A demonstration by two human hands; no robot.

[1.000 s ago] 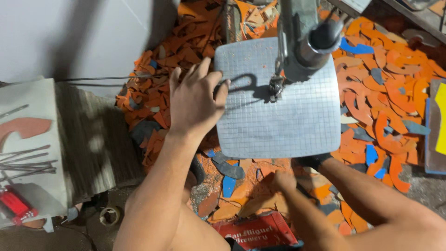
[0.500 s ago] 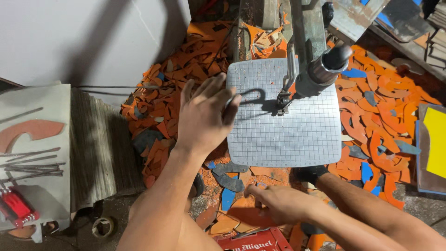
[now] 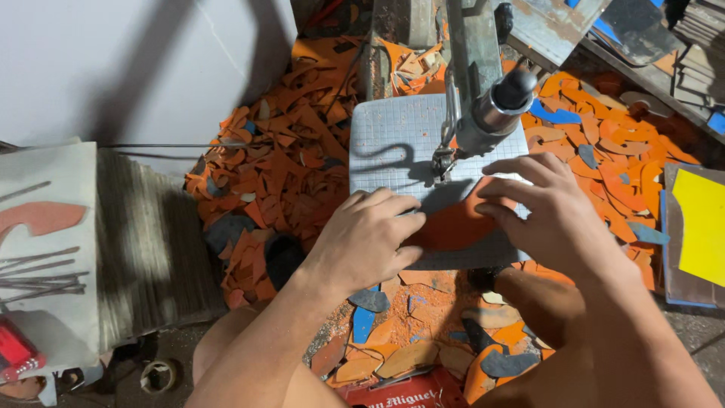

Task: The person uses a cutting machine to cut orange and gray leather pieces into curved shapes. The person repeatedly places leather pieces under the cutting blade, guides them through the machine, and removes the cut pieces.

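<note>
A flat orange sheet piece (image 3: pixel 461 219) lies on the grey gridded saw table (image 3: pixel 393 132), just in front of the blade under the machine's metal arm (image 3: pixel 483 83). My left hand (image 3: pixel 366 238) presses down on the sheet's left edge with fingers bent. On the sheet's right side, my right hand (image 3: pixel 547 211) lies flat with fingers spread toward the blade. Both forearms reach in from the bottom of the view.
Orange and blue offcuts (image 3: pixel 279 174) cover the floor around the machine. A white board (image 3: pixel 45 242) with thin metal rods and an orange shape lies at the left. A yellow sheet (image 3: pixel 702 227) rests at the right edge. A red box (image 3: pixel 400 393) sits near my legs.
My right hand came up from below the table with an orange piece and laid it on the table. My left hand shifted from the bare table onto that piece. The camera moved closer.
</note>
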